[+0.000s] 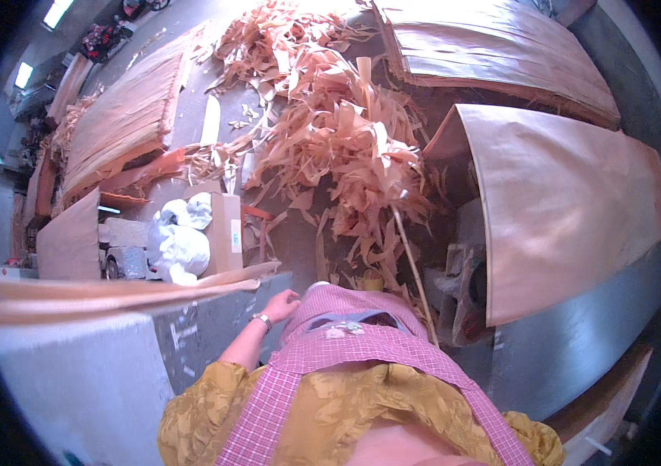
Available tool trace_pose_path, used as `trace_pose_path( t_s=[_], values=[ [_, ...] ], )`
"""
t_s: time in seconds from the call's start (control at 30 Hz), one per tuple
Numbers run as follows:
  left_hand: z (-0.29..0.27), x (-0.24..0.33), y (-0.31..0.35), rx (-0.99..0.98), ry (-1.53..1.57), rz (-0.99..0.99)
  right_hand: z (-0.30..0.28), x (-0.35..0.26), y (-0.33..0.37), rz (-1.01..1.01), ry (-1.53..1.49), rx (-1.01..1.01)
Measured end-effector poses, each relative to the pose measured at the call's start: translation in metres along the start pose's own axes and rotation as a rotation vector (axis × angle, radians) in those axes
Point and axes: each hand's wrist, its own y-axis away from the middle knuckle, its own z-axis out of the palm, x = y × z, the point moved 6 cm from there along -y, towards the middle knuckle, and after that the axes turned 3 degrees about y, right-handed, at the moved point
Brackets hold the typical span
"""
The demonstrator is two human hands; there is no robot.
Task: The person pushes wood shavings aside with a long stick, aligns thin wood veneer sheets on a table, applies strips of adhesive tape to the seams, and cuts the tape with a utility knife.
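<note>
My left hand [282,305], with a watch [263,319] on its wrist, hangs beside my checked pink apron [354,342]. Its fingers are loosely bent and apart, and I see nothing in them. Nearest to it is the edge of a grey table [214,330], where thin tan wood veneer sheets [136,299] lie along the far side. My right hand is out of the picture; only the yellow sleeve [534,436] shows. Close to the apron's right side slants a thin stick [412,264], its upper end by the veneer scraps. A large veneer sheet [563,202] drapes over the blue-grey table [579,342] at right.
A big heap of curled veneer scraps [338,132] covers the floor ahead. Stacks of veneer stand at far left [128,116] and far right [493,39]. White bags [183,245] rest against a cardboard box [226,233] beyond the left table.
</note>
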Motion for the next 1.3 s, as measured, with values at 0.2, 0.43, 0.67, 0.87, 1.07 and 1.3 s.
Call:
trace_pose_path(
  t_s=[0.2,0.43,0.67,0.87,1.07,1.3],
  values=[
    [-0.081,0.038,-0.140,0.001,-0.013,0.041,-0.055,-0.137,-0.134,-0.140,0.045,0.053],
    [-0.257,0.089,-0.265,0.046,0.047,0.198,-0.106,-0.417,-0.356,-0.227,0.134,0.175],
    [-0.485,0.079,-0.344,0.355,0.169,-0.058,-0.175,-0.731,-0.629,-0.367,-0.020,0.119],
    [-0.566,0.054,-0.409,0.542,0.448,-0.164,-0.181,-1.009,-0.914,-0.444,-0.207,0.033],
    [-0.550,0.063,-0.465,0.510,0.506,-0.462,-0.274,-1.242,-1.106,-0.519,-0.083,0.008],
    [-0.612,0.209,-0.563,0.288,0.563,-0.299,-0.311,-1.112,-1.091,-0.840,0.129,0.039]
  ],
)
